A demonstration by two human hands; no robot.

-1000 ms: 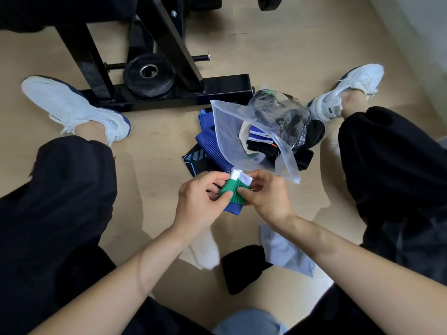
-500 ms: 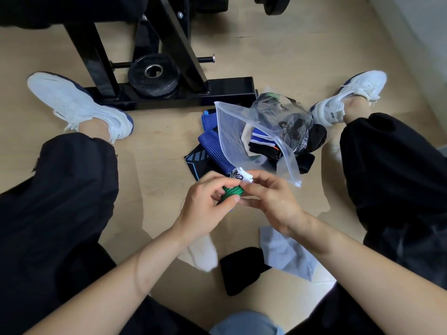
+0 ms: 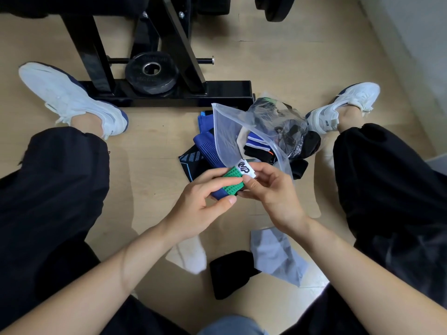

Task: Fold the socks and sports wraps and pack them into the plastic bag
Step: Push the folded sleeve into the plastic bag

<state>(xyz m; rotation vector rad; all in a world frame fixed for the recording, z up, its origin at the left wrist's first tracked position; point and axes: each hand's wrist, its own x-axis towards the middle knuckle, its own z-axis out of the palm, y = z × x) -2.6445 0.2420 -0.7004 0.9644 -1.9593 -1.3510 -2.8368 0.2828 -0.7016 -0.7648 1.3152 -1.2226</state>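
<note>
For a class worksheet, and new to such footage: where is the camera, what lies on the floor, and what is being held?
No machine here: a person sits on the floor, legs apart; one camera worn on the head looks down at two bare hands. The left hand and right hand both pinch a small green, blue and white sock. Just beyond lies a clear plastic bag holding dark items, beside blue socks. Nearer the body lie a white sock, a black piece and a grey cloth. A black gym frame stands behind.
</note>
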